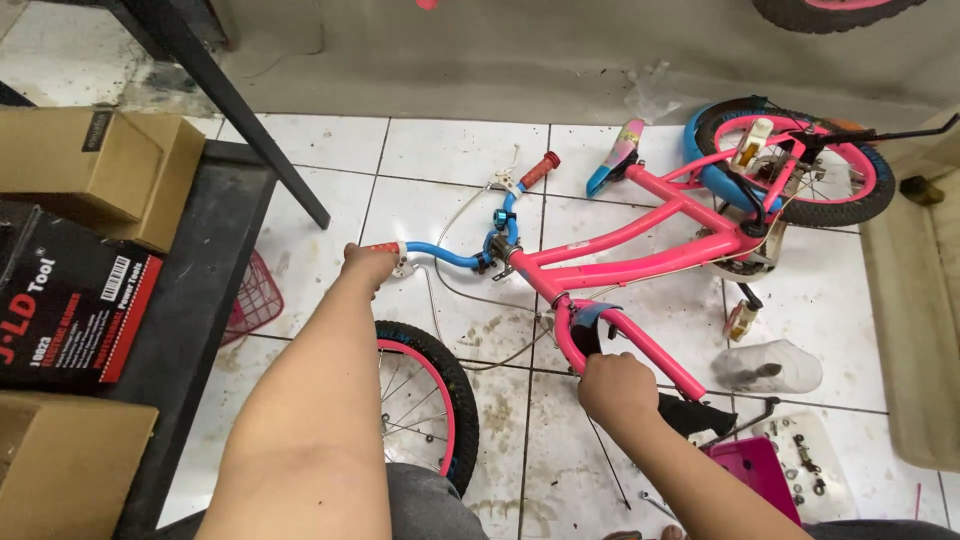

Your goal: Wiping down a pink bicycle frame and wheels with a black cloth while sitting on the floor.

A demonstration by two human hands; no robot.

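A small pink bicycle frame point(640, 235) lies on its side on the white tiled floor. My left hand point(367, 265) grips the near end of the blue handlebar point(445, 255). My right hand point(615, 385) is closed around the pink front fork point(650, 355), which has no wheel in it. The loose front wheel point(425, 400), black tyre on a pink rim, lies between my arms by my knees. The rear wheel point(800, 165) is on the frame at the far right, with a blue mudguard. The other handlebar grip point(540, 168) is red and points away from me.
Cardboard boxes point(95, 170) and a black and red tool box point(65, 300) sit on a dark shelf at left. A pink wire basket point(255, 295) lies under it. A clear plastic bag point(770, 365), a pink tray point(755, 470) and small loose parts point(805, 465) lie at right.
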